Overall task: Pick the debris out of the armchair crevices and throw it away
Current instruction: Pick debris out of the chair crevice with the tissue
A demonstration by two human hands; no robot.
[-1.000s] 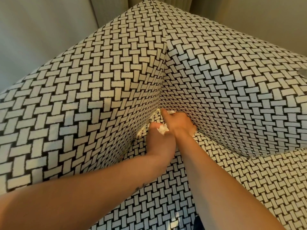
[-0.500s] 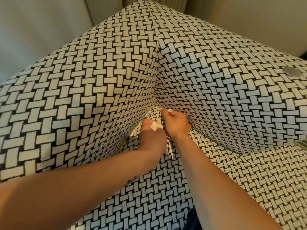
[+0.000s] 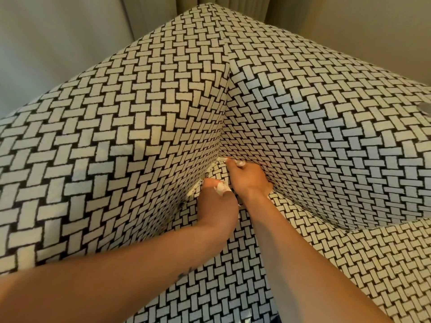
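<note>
Your two hands meet low in the armchair (image 3: 144,127), at its inside corner (image 3: 220,157), where the two padded walls come down to the seat cushion (image 3: 210,287). Your right hand (image 3: 247,180) sits right at that corner, knuckles up. Its fingers are curled down against the foot of the wall to the right of the corner, and they pinch a small white scrap (image 3: 240,163) at their tips, just beside the corner. Your left hand (image 3: 217,203) lies a little nearer to you from the corner, touching the side of your right wrist. Its fingers are closed round a crumpled white wad (image 3: 222,188), which pokes out of the top of the fist next to the thumb. The crevice (image 3: 177,207) runs from the corner toward you along the foot of the left wall, and the fabric gapes slightly just beside your left thumb. A few tiny specks (image 3: 183,203) lie in that gap, too small to tell what they are. Both forearms reach in over the seat cushion toward the corner. Far to the right of the corner, on top of the right wall, a small grey round thing (image 3: 424,106) is cut off by the picture's edge. Behind and above the corner hang the folds of a pale curtain (image 3: 245,8).
</note>
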